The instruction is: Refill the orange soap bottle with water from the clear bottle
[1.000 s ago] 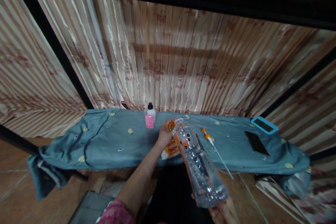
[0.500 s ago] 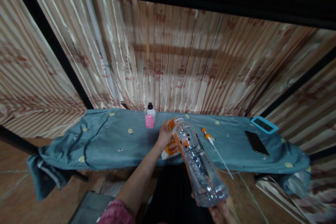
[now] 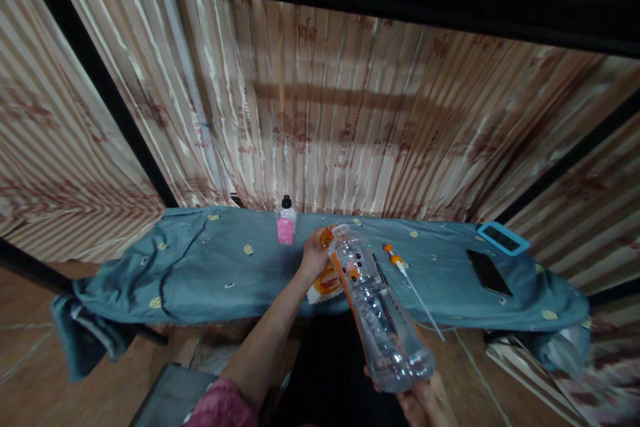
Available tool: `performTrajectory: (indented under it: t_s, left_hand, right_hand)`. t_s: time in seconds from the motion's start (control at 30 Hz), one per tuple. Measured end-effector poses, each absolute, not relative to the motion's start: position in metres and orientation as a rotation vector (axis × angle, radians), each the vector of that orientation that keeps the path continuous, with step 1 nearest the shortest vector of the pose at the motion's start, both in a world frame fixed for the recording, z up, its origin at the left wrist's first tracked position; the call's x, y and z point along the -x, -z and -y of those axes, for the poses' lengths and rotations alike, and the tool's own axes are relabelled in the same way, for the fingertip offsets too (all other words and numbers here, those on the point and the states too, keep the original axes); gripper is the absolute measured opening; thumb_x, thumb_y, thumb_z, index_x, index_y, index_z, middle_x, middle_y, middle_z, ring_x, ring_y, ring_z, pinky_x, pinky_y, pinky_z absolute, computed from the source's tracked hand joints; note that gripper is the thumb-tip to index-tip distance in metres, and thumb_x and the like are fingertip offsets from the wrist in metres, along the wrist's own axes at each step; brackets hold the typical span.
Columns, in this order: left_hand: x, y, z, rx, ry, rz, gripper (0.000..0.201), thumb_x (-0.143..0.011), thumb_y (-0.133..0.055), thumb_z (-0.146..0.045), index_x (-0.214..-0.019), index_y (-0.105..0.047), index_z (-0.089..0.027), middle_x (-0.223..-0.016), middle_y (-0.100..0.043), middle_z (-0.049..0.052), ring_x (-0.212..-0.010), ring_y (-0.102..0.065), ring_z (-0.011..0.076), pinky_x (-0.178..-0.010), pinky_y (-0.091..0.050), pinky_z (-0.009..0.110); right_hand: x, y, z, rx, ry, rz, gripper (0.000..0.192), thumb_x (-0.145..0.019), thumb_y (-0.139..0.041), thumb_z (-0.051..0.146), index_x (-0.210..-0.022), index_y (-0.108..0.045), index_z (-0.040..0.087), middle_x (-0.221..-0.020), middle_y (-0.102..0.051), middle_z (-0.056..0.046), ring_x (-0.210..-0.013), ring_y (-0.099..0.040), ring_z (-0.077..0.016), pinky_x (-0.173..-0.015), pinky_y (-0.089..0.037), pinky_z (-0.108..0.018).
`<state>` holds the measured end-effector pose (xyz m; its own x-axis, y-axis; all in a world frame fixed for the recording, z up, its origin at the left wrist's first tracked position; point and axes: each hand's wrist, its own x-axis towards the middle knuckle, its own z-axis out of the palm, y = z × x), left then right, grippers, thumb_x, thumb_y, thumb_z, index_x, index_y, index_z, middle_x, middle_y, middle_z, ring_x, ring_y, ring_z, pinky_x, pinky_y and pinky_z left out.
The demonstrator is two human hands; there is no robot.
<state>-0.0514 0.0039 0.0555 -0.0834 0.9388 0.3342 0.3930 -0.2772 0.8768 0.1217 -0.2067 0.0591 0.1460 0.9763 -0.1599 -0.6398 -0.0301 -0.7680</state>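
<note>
a large, clear plastic bottle with orange edging partly hides the bare right hand, its forearm cropped by the lower edge.

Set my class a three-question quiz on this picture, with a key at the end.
1. True or false: the right hand holds the large bottle near its base.

2. Choose one: what colour shows on the lower part of the black-capped bottle?
A) green
B) pink
C) yellow

3. Fill the gap: the pump lies between the large bottle and the dark ____.

Key: 1. True. 2. B. 3. Phone.
</note>
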Motion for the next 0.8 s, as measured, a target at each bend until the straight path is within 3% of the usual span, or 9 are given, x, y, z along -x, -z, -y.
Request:
performTrajectory:
  t_s: [0.8]
  left_hand:
    - [0.0514,-0.0541,-0.0052,-1.645,-1.377,-1.456,0.020,-0.078,-0.066,-0.038,-0.083,-0.063,-0.019,-0.084,-0.069,0.003,-0.080,-0.063,0.0186,-0.077,-0.050,0.031]
  right_hand:
    - [-0.1235,-0.0527,0.2056,0.871,-1.382,0.554,0.046,-0.059,-0.087,0.046,-0.100,-0.073,0.031,-0.097,-0.078,-0.005,-0.085,-0.074,-0.0276,-0.073,-0.059,-0.035]
